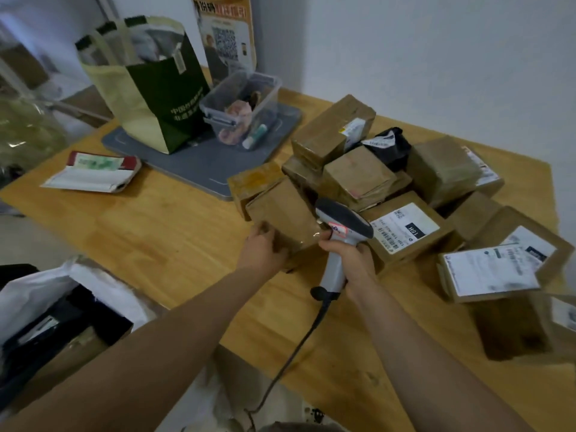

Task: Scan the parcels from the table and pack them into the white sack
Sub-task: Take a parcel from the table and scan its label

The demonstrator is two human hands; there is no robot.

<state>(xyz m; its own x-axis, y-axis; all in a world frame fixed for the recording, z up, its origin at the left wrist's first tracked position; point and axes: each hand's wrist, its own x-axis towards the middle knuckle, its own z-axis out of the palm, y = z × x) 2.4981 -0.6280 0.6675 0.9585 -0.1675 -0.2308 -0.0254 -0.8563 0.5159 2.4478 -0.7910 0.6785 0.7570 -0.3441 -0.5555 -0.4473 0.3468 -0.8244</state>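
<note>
A pile of brown cardboard parcels (389, 182) covers the right half of the wooden table (156, 229). My left hand (261, 251) grips the near-left corner of a plain brown parcel (283, 213) at the pile's left edge. My right hand (352, 260) holds a grey handheld barcode scanner (341, 226) by its handle, its head against that parcel's right side. The scanner's cable (296, 347) hangs off the table's front edge. The white sack (46, 294) stands open at the lower left, below the table, with a dark parcel and a brown parcel inside.
At the back of the table a grey tray (193, 163) carries a green and cream bag (146, 88) and a clear plastic box (243, 104). A white mailer envelope (93, 173) lies at the left. A labelled parcel (489, 275) juts out at the near right.
</note>
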